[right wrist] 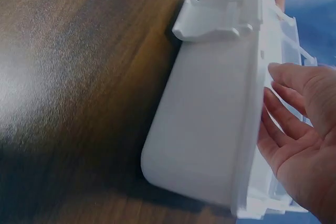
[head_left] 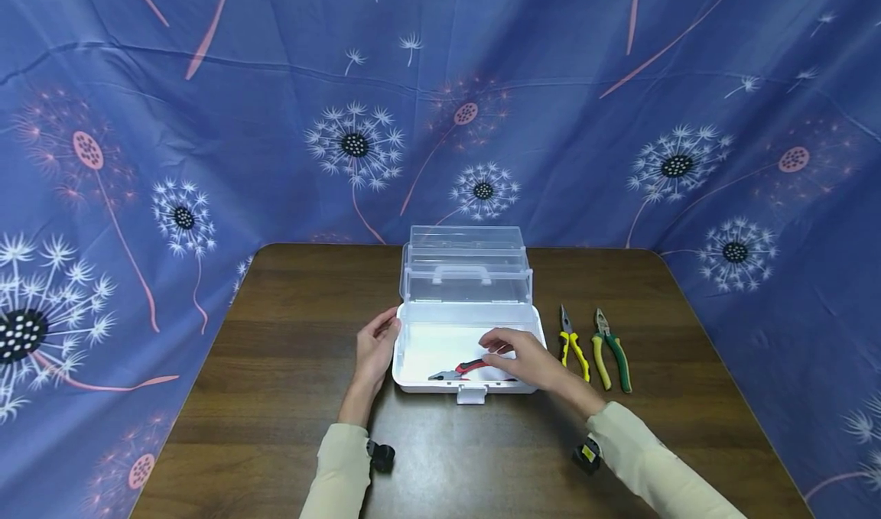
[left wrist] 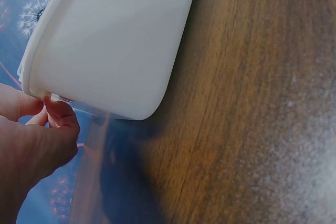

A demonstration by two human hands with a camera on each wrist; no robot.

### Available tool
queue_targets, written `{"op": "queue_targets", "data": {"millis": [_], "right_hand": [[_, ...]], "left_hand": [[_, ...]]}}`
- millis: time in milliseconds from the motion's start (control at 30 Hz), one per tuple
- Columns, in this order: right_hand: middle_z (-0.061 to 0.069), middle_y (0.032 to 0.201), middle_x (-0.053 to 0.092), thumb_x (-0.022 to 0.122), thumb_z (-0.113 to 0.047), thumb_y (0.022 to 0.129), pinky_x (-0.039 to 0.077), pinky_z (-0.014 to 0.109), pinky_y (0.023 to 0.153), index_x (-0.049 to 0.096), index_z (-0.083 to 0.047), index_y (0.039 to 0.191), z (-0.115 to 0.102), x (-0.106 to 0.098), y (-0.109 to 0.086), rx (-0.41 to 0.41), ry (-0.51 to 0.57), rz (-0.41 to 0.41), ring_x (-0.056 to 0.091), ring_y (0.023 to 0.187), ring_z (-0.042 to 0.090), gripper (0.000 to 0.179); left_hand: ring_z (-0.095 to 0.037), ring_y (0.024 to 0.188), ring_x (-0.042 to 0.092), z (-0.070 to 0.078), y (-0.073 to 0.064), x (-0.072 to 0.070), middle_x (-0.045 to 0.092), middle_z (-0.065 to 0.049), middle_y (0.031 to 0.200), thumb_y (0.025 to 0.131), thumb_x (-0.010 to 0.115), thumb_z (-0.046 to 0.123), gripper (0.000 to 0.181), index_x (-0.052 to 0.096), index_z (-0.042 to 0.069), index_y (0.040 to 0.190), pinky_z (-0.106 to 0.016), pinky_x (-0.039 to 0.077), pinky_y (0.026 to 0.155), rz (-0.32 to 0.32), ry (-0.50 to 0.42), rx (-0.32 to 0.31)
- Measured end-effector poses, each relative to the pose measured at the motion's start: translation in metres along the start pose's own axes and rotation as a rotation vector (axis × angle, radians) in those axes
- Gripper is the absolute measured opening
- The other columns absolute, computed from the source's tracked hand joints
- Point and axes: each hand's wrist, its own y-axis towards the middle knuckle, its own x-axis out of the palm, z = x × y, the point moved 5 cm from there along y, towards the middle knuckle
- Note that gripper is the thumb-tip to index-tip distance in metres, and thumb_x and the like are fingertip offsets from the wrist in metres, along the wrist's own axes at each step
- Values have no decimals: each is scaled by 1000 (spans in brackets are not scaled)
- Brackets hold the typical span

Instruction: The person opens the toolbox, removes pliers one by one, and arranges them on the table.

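Observation:
A white plastic toolbox (head_left: pixel 427 386) sits on the table, its clear lid (head_left: pixel 464 286) raised at the back. My left hand (head_left: pixel 375 351) holds the box by its left rim near the rear corner; in the left wrist view the fingers (left wrist: pixel 63 114) pinch that edge. Inside the box, along the front wall, lie pliers with red and black handles (head_left: pixel 471 366). Over them hovers my right hand (head_left: pixel 519 358), fingers loosely bent and nothing visible between them. The right wrist view shows that hand (right wrist: pixel 299 124) above the front rim; the pliers are hidden there.
Yellow-handled long-nose pliers (head_left: pixel 573 347) and green-and-yellow combination pliers (head_left: pixel 611 351) lie on the wooden table (head_left: pixel 289 412) right of the box. A white latch (head_left: pixel 471 395) juts from the box front. Blue dandelion-print cloth (head_left: pixel 275 160) hangs behind and at the sides.

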Motion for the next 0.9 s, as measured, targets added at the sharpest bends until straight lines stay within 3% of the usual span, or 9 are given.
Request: {"op": "queue_targets", "data": {"millis": [267,500,700,900], "right_hand": [[20,109,71,75,-2,92,55,49,91,68,7,115,7,21,8,-55,-41,-78,67,101,37,26],[19,109,72,79,-5,90,54,49,91,68,7,117,5,32,17,-70,-59,-178,68,102,35,31],[17,103,73,78,-2,89,56,41,87,70,6,112,4,37,26,-64,-66,-288,69,96,30,25],[15,101,72,79,3,86,55,35,86,70,5,108,5,41,32,-85,-118,-325,68,95,28,24]], "left_hand": [[-18,107,61,0,-2,1,65,-19,128,103,60,7,33,65,-1,135,-17,49,83,-3,-10,4],[-18,105,61,-1,0,1,65,-21,127,103,60,7,33,64,-4,134,-17,49,83,-5,-11,23],[-17,105,61,-1,1,1,65,-20,127,103,61,6,33,65,-3,134,-17,49,83,0,-17,13],[-17,104,61,0,1,1,65,-21,127,103,60,6,33,64,-4,134,-17,49,83,-2,-13,29]]}}
